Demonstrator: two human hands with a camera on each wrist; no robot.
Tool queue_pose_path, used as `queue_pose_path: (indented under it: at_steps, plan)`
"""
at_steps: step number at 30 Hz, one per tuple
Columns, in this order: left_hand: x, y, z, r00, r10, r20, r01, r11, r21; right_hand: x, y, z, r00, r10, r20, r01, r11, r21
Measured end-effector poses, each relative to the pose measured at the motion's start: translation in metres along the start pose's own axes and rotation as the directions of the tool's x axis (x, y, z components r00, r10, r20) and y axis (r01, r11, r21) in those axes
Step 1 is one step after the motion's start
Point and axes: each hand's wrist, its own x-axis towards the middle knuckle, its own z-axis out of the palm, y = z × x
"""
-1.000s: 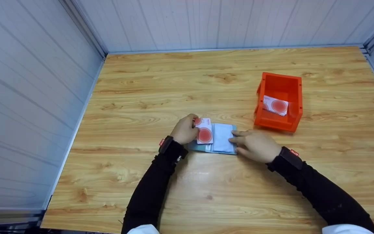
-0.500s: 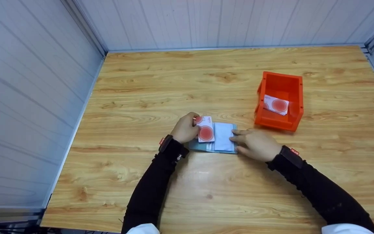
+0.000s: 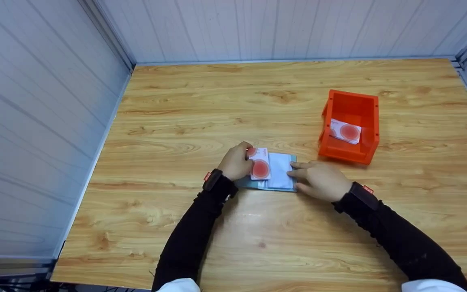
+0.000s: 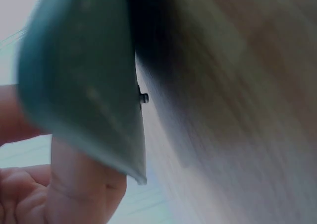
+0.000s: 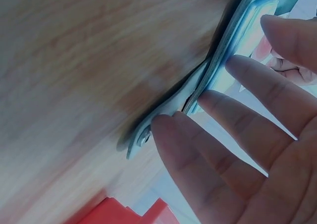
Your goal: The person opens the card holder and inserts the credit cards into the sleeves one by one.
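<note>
A small pale blue-green card holder (image 3: 280, 172) lies spread on the table, with whitish sleeve pages. My left hand (image 3: 235, 162) pinches a white card (image 3: 260, 164) with red circles over the holder's left half. In the left wrist view the holder's cover (image 4: 84, 85) stands raised at an angle to the tabletop, a small metal stud on its edge, and fingers (image 4: 79, 184) of that hand are at its back. My right hand (image 3: 320, 180) has its fingers extended, their tips pressing the holder's right edge. The right wrist view shows them along the strap (image 5: 168, 105) with a metal snap.
Right of the holder and farther back stands an orange-red bin (image 3: 351, 156) with a few similar red-and-white cards (image 3: 345, 132) inside. The wood-grain table (image 3: 176, 121) is bounded by pale panel walls (image 3: 233, 32) at the back and sides.
The left hand and its card have shifted slightly right, toward the holder's middle; the card rose a little, then came down again. The right hand stays at the holder's right edge.
</note>
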Motion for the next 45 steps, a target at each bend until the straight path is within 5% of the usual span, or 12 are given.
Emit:
queue_pose_path:
  at_steps: [12,17,22,38,45]
  plan:
    - [-0.005,0.004,0.003,0.995,-0.033,0.093,0.043,0.994,-0.100,0.000,0.002,0.001,1.000,0.007,0.010,-0.007,1.000,0.012]
    - [-0.002,0.007,0.006,0.993,0.027,0.116,-0.021,0.998,-0.052,0.001,0.002,0.002,1.000,-0.005,0.005,0.005,1.000,0.009]
    - [0.002,0.009,0.013,0.992,0.098,0.076,-0.102,0.994,0.048,0.001,0.003,0.003,1.000,-0.007,0.010,0.007,1.000,0.010]
    - [0.000,0.021,0.029,0.998,0.056,0.037,-0.060,0.992,0.109,0.000,0.004,0.003,1.000,0.008,-0.015,-0.008,1.000,0.012]
    - [-0.003,0.026,0.033,0.995,0.095,-0.015,-0.092,0.987,0.128,0.000,0.003,0.002,1.000,0.024,-0.011,-0.023,1.000,0.019]
